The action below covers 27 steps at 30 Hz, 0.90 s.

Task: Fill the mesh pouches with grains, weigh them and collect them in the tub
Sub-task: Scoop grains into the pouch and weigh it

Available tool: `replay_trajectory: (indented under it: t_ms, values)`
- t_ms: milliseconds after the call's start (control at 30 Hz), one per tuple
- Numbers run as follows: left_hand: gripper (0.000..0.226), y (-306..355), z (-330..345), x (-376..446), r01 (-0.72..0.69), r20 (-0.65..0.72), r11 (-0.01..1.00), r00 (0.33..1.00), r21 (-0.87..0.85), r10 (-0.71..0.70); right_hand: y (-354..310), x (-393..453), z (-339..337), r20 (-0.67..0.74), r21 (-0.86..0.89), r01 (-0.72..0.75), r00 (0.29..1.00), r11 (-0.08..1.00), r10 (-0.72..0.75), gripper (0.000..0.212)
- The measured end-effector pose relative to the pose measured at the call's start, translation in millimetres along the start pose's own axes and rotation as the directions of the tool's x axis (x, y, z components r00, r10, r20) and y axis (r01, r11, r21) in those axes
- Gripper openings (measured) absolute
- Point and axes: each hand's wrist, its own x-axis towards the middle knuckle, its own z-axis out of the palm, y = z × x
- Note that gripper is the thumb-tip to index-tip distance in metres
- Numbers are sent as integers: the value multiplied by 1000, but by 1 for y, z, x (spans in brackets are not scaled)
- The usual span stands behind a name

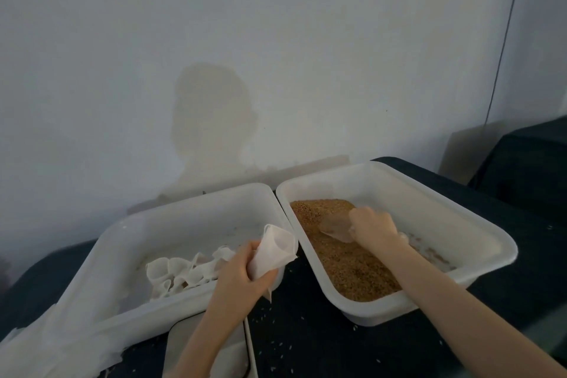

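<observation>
My left hand [242,270] grips a white mesh pouch [274,250], its mouth open and pointing up, between the two tubs. My right hand [372,228] holds a clear plastic scoop [336,225] that is dug into the brown grains [343,258] in the right white tub [478,242]. The left white tub [132,239] holds several white mesh pouches [181,273] in a heap. A white scale [236,350] lies at the bottom edge, partly hidden by my left forearm.
The tubs stand side by side on a dark table [306,331] strewn with loose grains. A pale wall rises right behind them. White sheeting [46,347] drapes at the lower left. A dark object [530,163] stands at the far right.
</observation>
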Motion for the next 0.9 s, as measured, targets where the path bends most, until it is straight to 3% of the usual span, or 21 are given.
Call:
replay_trajectory:
  t_ms: [100, 200, 267, 333, 433, 667, 900]
  values:
    - [33, 1, 1, -1, 10, 9, 1000, 1000, -10, -10, -6, -1, -4, -39, -165, -26, 999, 986, 19, 15]
    - [32, 3, 2, -3, 7, 13, 1000, 1000, -18, -7, -19, 6, -2, -20, -338, 49, 998, 940, -59, 17]
    - [32, 5, 2, -4, 8, 22, 999, 1000, -31, -7, -27, 13, 3, 18, -356, 97, 995, 929, -97, 21]
    - [32, 6, 2, -5, 9, 22, 1000, 1000, -28, -9, -30, 18, 8, 38, -279, 106, 994, 954, -100, 26]
    - [34, 5, 1, -6, 8, 6, 1000, 1000, -13, -8, -21, 20, 15, 35, -27, 53, 998, 998, -52, 25]
    - [33, 7, -4, -9, 31, 12, 999, 999, -20, -31, 0, 17, 14, -20, 365, -18, 999, 931, 27, 21]
    - [35, 2, -21, -13, 41, -7, 999, 999, 6, -41, 4, 15, 1, -89, 520, 97, 994, 849, -59, 50]
